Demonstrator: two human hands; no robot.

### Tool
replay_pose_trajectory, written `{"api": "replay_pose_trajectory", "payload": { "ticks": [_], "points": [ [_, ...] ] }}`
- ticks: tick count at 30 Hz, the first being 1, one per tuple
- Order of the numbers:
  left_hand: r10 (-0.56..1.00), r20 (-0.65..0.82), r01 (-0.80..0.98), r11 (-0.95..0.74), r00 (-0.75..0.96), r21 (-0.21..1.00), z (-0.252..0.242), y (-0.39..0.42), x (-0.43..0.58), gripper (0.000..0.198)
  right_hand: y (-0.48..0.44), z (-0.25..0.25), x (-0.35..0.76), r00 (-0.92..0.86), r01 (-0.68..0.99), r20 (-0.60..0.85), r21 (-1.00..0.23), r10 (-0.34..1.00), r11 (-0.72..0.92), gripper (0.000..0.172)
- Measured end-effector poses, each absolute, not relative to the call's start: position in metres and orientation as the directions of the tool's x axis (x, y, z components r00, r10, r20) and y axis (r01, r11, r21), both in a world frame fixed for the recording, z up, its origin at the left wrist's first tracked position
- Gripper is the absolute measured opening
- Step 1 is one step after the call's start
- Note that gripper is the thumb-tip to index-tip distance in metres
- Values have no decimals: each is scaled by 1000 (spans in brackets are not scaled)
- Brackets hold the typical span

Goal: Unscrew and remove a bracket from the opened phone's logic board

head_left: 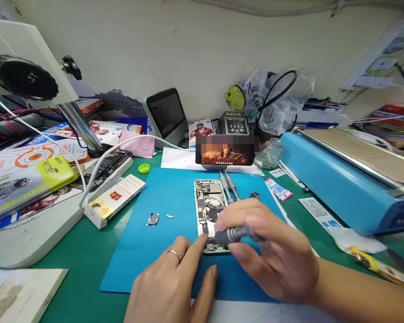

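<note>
An opened phone [211,202] with its inner parts bare lies upright on the blue mat [134,260]. My left hand [171,282], a ring on one finger, rests flat with its fingers stretched out. Its index fingertip touches the phone's lower left edge. My right hand [272,251] is closed around a grey screwdriver [237,233] over the phone's lower right; the tool is blurred and its tip cannot be made out. Two more grey screwdrivers [229,186] lie just right of the phone's top. Left of the phone are a small metal-and-black part [152,219] and a tiny silvery piece [170,216].
A propped phone [225,150] playing a video stands behind the mat. To the right sits a big blue machine [333,179]. On the left are a cigarette box [116,200], a white cable [104,166] and a microscope stand [82,125]. A glass jar [271,152] stands behind.
</note>
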State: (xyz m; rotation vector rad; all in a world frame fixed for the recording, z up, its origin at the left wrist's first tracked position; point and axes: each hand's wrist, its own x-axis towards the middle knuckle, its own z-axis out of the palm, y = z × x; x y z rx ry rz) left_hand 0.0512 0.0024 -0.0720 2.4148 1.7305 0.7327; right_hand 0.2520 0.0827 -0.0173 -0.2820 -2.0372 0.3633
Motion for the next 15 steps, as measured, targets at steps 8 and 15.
{"api": "replay_pose_trajectory", "payload": {
  "ticks": [8,15],
  "points": [
    [953,242,839,-280,183,467,-59,1,52,35,109,27,310,-386,464,769,-316,510,828,47],
    [957,215,845,-273,193,459,-55,1,51,29,144,-5,343,-601,469,661,-165,450,868,22]
  ]
}}
